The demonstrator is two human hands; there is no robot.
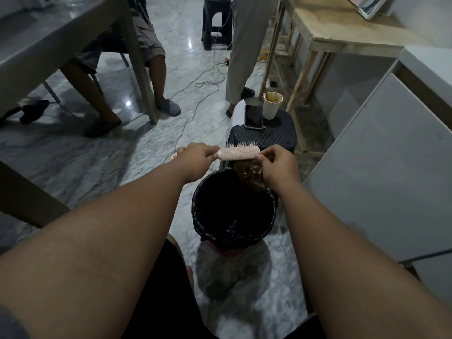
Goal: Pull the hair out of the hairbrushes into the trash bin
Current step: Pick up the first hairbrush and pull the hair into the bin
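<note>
A marble floor fills most of the frame, pale grey with white veining and a loose cable snaking across its middle. A grey table takes up the upper left, with a seated person's bare legs and grey slippers showing under it; a raw wooden bench stands at the upper right, and a white cabinet runs down the right edge. Another person in light trousers stands at top centre, in front of a black plastic stool. Just below the middle of the frame sits the trash bin, lined with a black bag, its mouth open and dark. Right behind it is a second black stool carrying a phone and a stained paper cup side by side. Two bare forearms reach in from the bottom corners and meet over the bin's far rim. The left hand is closed around the handle of a pink hairbrush, held level with its bristles pointing up. The right hand has its fingers pinched at the brush's right end, and a wad of brown hair hangs beneath it, above the bin's far edge.
</note>
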